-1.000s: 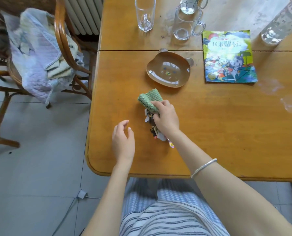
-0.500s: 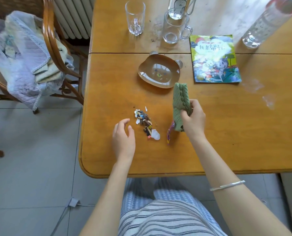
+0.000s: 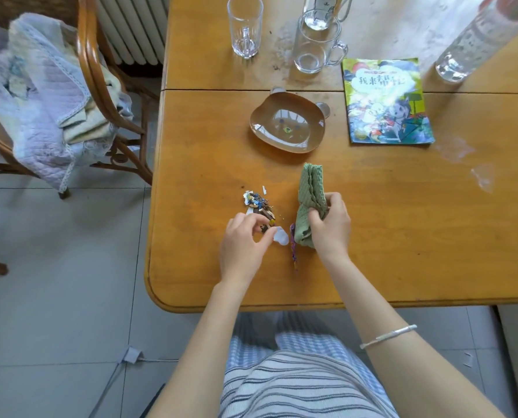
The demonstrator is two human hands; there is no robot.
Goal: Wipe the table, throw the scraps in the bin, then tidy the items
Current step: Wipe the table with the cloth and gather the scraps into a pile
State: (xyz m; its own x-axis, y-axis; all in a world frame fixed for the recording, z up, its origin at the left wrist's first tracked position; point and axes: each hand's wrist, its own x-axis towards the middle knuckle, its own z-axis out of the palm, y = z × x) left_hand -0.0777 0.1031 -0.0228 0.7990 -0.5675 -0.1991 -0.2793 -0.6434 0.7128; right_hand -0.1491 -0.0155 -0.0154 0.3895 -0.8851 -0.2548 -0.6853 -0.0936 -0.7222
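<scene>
1. Gathering looks like the step in hand: at centre frame the left hand (image 3: pixel 245 245) curls its fingers (image 3: pixel 251 220) narrow, pinching the near end of the small pile of colourful paper scraps (image 3: pixel 256 202) on the yellow-brown wooden desk (image 3: pixel 402 236).
2. Just right of it, the right hand (image 3: pixel 331 229) grips the bunched green knitted cloth (image 3: pixel 310 191), probably held upright as a wall so the scraps stay together.
3. A thin purple wrapper strip (image 3: pixel 294 251) lies against the cloth's lower edge, not yet collected.

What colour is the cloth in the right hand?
Green cloth, with a woven texture, clear in the head view.
</scene>
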